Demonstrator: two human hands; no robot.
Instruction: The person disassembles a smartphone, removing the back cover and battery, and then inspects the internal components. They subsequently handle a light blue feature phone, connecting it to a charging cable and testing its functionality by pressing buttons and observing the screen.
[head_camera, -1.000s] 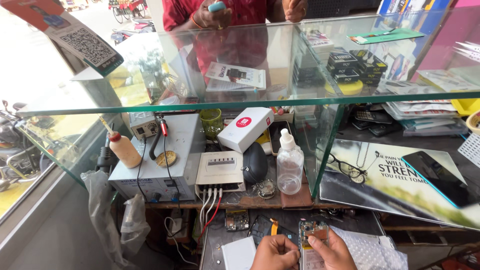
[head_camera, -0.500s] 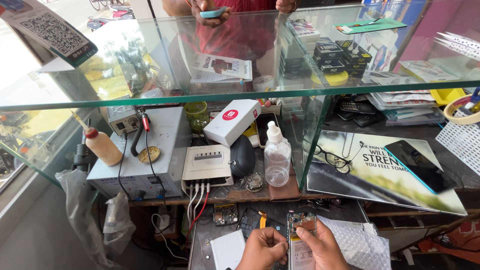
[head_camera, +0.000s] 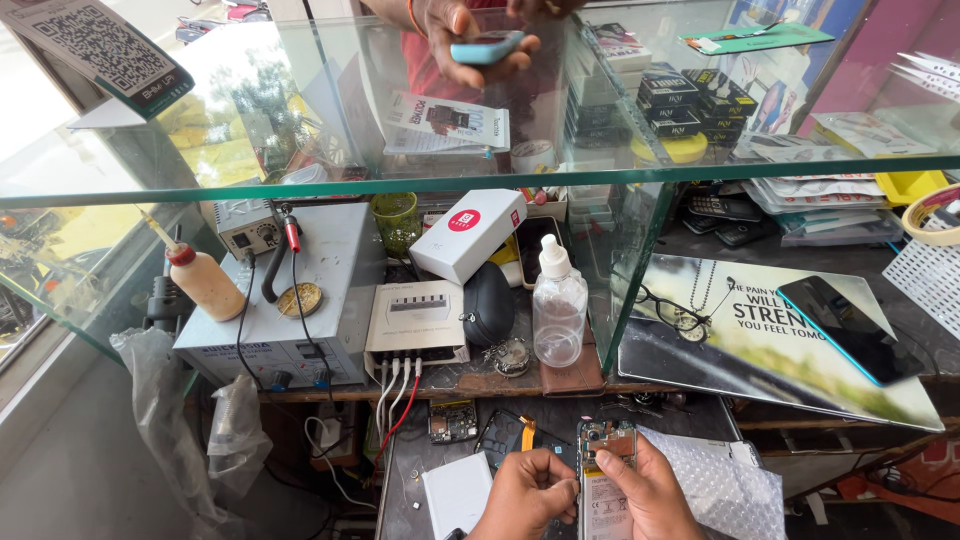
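At the bottom middle I hold an opened phone (head_camera: 603, 470) with its back off, its circuit board and battery showing. My right hand (head_camera: 648, 495) grips its right side. My left hand (head_camera: 523, 495) pinches at its left edge, fingers closed against the phone. A second opened phone body (head_camera: 510, 437) with an orange flex lies just left of it on the dark work surface (head_camera: 400, 470). A small circuit board (head_camera: 452, 421) lies further left.
A clear squeeze bottle (head_camera: 558, 305), a black pouch (head_camera: 488, 303), a white multi-port box (head_camera: 418, 318), a grey power unit (head_camera: 300, 290) and a white carton (head_camera: 468, 234) fill the shelf. Bubble wrap (head_camera: 715, 485) lies at right. Beyond the glass counter (head_camera: 300, 190) another person's hand (head_camera: 470, 40) holds a blue phone.
The view has tilted down and closer. My hands with the opened phone sit higher in view. The other person's hand with the blue phone has come lower over the glass.
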